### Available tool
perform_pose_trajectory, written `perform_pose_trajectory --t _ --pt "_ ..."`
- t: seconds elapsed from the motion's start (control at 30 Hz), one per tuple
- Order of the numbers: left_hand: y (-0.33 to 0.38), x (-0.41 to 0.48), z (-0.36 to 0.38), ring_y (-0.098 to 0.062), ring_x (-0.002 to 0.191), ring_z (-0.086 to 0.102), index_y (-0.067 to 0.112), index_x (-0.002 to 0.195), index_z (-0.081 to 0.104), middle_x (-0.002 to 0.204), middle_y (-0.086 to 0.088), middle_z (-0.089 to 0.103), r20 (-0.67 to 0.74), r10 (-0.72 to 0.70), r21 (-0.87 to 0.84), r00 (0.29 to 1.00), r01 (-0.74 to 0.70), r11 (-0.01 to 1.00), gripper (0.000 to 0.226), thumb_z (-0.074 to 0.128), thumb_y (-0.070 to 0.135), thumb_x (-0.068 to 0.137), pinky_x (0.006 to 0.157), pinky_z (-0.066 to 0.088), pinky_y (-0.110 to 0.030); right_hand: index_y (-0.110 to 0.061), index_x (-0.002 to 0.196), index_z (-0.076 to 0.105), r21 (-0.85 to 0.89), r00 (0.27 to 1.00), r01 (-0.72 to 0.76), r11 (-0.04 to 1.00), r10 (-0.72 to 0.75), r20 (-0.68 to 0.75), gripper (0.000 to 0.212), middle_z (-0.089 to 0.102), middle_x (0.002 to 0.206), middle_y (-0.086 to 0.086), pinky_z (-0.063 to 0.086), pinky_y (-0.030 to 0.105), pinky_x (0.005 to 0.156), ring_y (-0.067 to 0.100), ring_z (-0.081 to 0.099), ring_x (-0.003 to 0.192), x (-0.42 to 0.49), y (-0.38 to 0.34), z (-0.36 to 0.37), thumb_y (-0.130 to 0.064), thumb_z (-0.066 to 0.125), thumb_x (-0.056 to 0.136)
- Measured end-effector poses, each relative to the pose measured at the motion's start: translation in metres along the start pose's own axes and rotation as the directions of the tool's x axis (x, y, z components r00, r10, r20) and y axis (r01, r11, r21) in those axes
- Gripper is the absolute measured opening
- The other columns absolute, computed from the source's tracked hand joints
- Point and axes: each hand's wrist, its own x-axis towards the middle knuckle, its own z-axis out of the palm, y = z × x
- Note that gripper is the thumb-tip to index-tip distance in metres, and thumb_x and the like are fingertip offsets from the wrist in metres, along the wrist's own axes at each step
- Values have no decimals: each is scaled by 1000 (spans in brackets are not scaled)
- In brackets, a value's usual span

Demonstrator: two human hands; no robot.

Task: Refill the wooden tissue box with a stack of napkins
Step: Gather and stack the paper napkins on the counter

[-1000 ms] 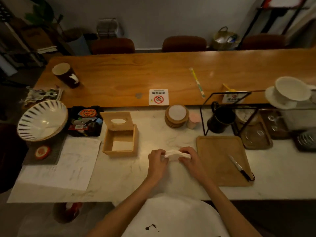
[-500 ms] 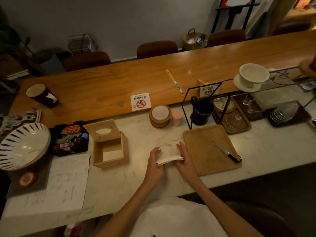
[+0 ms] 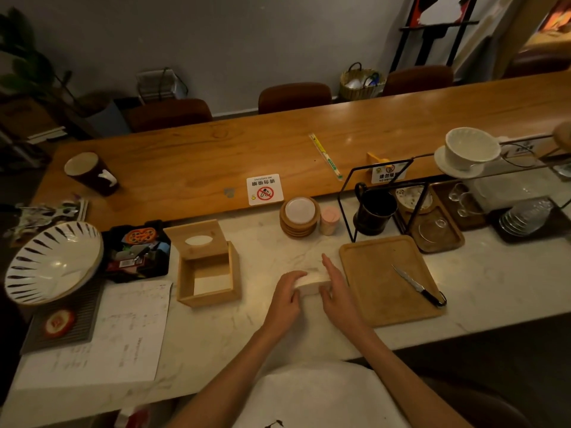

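A white stack of napkins point(image 3: 311, 284) lies on the marble counter point(image 3: 268, 251) in front of me. My left hand point(image 3: 285, 299) curls over its left end and grips it. My right hand point(image 3: 335, 290) presses its straight fingers flat against the stack's right side. The wooden tissue box point(image 3: 210, 281) stands open to the left of my hands, a little white paper showing at its bottom. Its lid point(image 3: 197, 239), with an oval slot, is tipped back behind it.
A wooden tray point(image 3: 383, 291) with a knife point(image 3: 417, 288) lies right of my hands. Coasters point(image 3: 299, 216), a pink cup point(image 3: 330, 221) and a black wire stand point(image 3: 383, 199) sit behind. Left are a striped bowl point(image 3: 52, 261), a black tray point(image 3: 137, 251) and paper sheets point(image 3: 123, 332).
My view has turned right and lifted. My hands have squared the napkins into a tidy stack, the right fingers straightening against its side; the box has not moved.
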Motion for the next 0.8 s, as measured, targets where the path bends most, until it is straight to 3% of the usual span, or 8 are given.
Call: perform_pose_trajectory --t 0.17,0.3,0.43,0.5,0.57,0.67,0.73,0.8 --pt "-4 -2 -5 -4 105 53 14 110 63 111 2 58 -34 114 134 993 -109 985 39 48 -10 84 95 42 -17 -35 130 47 -116 991 89 989 -100 -91 48 56 125 -10 48 37 101 6 54 116 -3 7 -4 -2 51 95" --pt "-4 -2 -2 -12 121 48 16 126 56 129 -1 52 -25 123 228 992 -114 967 45 48 -5 87 105 37 -23 -30 151 23 -237 991 97 967 -117 -71 69 34 153 1 35 31 113 14 33 141 -5 7 0 -5 52 94" --pt "-2 -7 4 -24 128 46 11 137 48 141 -9 46 54 113 385 992 -125 914 67 53 -14 75 107 40 -33 -33 154 6 -481 992 68 874 -109 -59 79 11 162 10 36 33 110 25 19 147 -8 6 7 -6 50 94" --pt "-4 -9 8 -25 132 43 11 140 44 146 -11 40 54 89 405 995 -103 909 73 54 -15 73 109 40 -37 -31 154 10 -424 993 63 903 -100 -65 73 16 161 7 33 31 111 21 22 146 -8 7 7 -9 48 96" --pt "-5 -10 10 -23 134 39 13 141 42 149 -10 35 39 57 386 998 -68 920 73 53 -15 74 111 39 -37 -29 153 20 -257 994 53 965 -77 -82 63 36 151 -1 35 25 111 10 36 138 -7 8 4 -14 48 99" --pt "-4 -9 8 -19 129 44 11 132 51 141 -7 45 6 91 335 996 -88 938 63 50 -17 76 108 41 -36 -31 135 46 -109 989 44 993 -59 -137 41 58 128 -5 47 29 102 8 54 118 -6 9 -1 -13 50 99" --pt "-2 -10 4 -17 125 49 11 128 54 134 -5 52 -47 115 287 992 -97 953 50 47 -11 84 107 41 -34 -29 127 52 -92 987 34 995 -48 -151 34 61 125 -3 50 33 98 12 58 114 -6 9 -4 -12 53 98" --pt "-3 -11 1 -11 125 47 14 133 50 135 0 52 -106 79 217 991 -55 975 42 44 0 94 109 38 -27 -23 135 50 -44 989 -18 999 11 -147 37 57 131 -7 49 30 99 8 55 117 -7 8 -5 -16 53 98"
